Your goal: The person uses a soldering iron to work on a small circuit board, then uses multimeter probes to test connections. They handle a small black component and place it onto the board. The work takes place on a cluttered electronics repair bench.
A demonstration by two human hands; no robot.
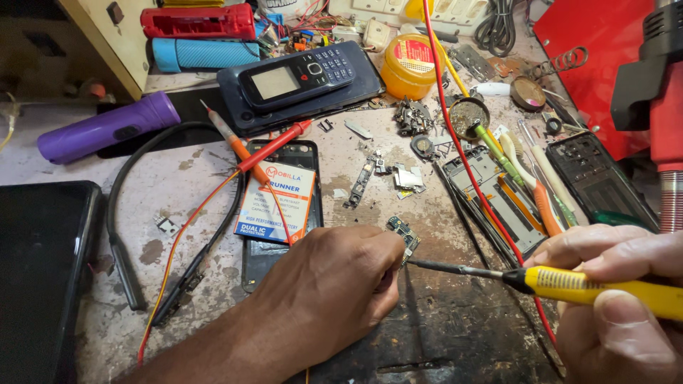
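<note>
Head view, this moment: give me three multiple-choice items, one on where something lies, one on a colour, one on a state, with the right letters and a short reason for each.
1. Where does the keypad phone lie?
A. On top of a larger dark phone
B. Under the red panel
C. In the left hand

2. What colour is the handle of the screwdriver in the right hand?
A. Purple
B. Yellow
C. White

3. How does the left hand stand to the small circuit board?
A. Far from it
B. Flat on top, covering it
C. Pinching it at the fingertips

Answers:
1 A, it rests on the larger dark phone at the back of the bench.
2 B, the handle is yellow with a black collar.
3 C, the board sticks out from the fingertips, with the screwdriver tip at its edge.
</note>
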